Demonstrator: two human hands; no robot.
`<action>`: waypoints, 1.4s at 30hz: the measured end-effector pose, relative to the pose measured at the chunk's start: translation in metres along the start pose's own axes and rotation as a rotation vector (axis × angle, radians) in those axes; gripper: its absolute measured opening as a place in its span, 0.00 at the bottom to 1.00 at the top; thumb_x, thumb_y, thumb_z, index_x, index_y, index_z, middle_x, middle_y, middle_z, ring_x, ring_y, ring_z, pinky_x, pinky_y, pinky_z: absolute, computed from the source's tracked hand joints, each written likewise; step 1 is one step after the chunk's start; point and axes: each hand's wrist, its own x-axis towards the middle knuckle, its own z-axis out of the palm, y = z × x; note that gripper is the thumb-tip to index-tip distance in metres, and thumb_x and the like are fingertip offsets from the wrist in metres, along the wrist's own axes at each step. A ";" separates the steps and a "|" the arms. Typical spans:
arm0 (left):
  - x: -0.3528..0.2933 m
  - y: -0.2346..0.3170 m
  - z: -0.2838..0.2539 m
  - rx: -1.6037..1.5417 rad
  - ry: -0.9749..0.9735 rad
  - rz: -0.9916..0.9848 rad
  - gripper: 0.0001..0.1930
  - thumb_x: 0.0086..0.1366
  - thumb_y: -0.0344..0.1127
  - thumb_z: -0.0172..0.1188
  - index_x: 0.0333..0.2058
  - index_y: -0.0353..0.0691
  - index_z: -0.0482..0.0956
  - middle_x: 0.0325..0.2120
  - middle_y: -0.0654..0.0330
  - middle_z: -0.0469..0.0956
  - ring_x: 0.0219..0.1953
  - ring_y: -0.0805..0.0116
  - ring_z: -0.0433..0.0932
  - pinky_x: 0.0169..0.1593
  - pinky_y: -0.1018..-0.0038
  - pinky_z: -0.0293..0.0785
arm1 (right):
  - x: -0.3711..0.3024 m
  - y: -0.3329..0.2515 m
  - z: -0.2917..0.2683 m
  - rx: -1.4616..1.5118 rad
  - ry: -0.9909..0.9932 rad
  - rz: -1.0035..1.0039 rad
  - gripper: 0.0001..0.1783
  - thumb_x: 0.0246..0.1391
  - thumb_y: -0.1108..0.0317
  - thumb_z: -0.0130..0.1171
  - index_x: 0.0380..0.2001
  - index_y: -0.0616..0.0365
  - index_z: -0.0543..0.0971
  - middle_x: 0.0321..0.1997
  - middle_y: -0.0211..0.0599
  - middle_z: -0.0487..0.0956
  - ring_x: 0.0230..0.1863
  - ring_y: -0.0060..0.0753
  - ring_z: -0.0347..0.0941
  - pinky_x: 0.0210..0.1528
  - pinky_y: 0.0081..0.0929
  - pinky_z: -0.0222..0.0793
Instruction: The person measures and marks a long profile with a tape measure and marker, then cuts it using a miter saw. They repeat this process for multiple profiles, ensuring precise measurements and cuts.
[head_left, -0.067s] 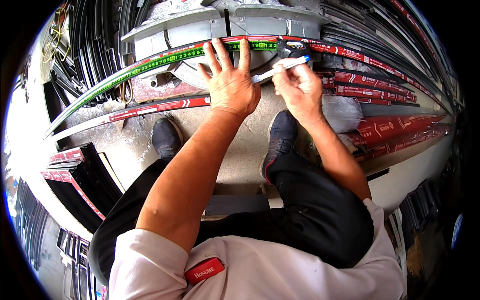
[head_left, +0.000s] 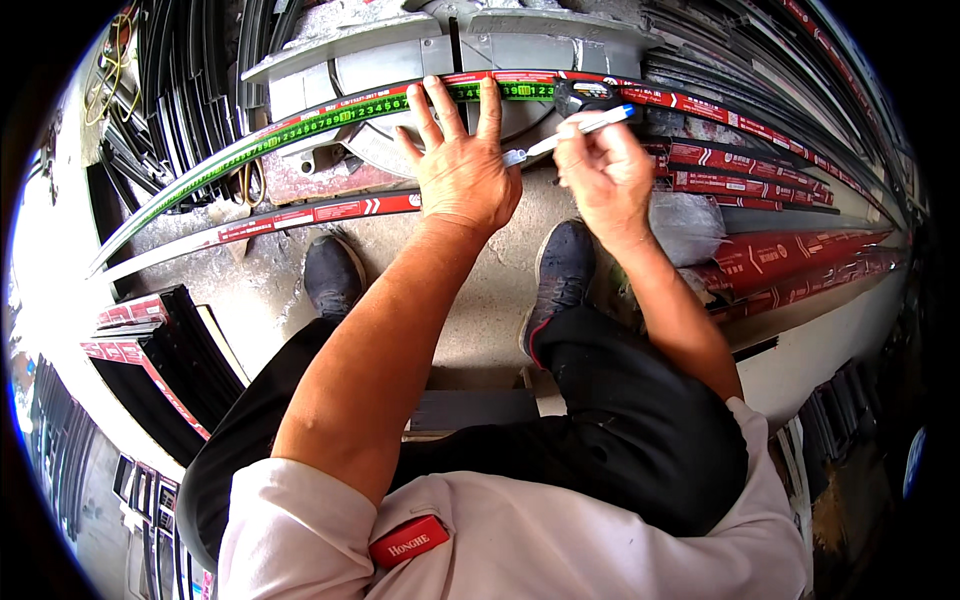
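Note:
My left hand (head_left: 468, 182) lies palm down with its fingers spread, the fingertips on the green tape measure blade (head_left: 370, 107). The blade runs along a long black profile (head_left: 690, 101) with red-and-white film. Its dark case (head_left: 585, 95) sits on the profile, right of that hand. A pale marker cap (head_left: 514, 157) sticks out beside my left thumb, apparently gripped there; the thumb is mostly hidden. My right hand (head_left: 608, 185) pinches a white marker (head_left: 603, 120) with a blue end, its tip a little apart from the cap.
Under the profile stands a grey metal machine bed (head_left: 380, 72) with a round base. A shorter red-filmed profile (head_left: 320, 213) lies nearer. Dark profiles (head_left: 195, 90) are stacked at far left, red-wrapped bundles (head_left: 790, 255) at right, and framed pieces (head_left: 160, 350) at near left.
My right hand has moved slightly right with the marker, opening a small gap between its tip and the cap. My left hand and the tape measure have stayed in place.

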 end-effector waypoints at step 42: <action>0.001 0.002 0.001 0.010 -0.010 -0.013 0.53 0.58 0.51 0.67 0.79 0.57 0.48 0.75 0.25 0.41 0.78 0.24 0.37 0.70 0.25 0.44 | 0.126 -0.026 0.009 -0.423 -0.520 -0.134 0.08 0.61 0.68 0.66 0.38 0.61 0.84 0.33 0.31 0.85 0.36 0.21 0.77 0.41 0.27 0.75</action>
